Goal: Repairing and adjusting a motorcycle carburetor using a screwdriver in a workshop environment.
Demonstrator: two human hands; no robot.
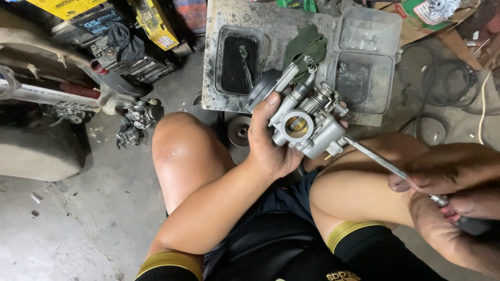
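My left hand (271,143) grips a silver metal carburetor (307,122) and holds it up above my knees, its round bore facing me. My right hand (453,187) at the right edge is closed around the handle of a long screwdriver (377,161). The screwdriver's shaft runs up and left, and its tip meets the lower right side of the carburetor. I am seated on the concrete floor with both bare knees raised.
Ahead lies a grey board (276,31) bearing a black tray of dark liquid (238,60), a green rag (304,47) and clear plastic containers (364,62). Another carburetor (133,122) and motorcycle parts lie at left. Cables (448,78) coil at right.
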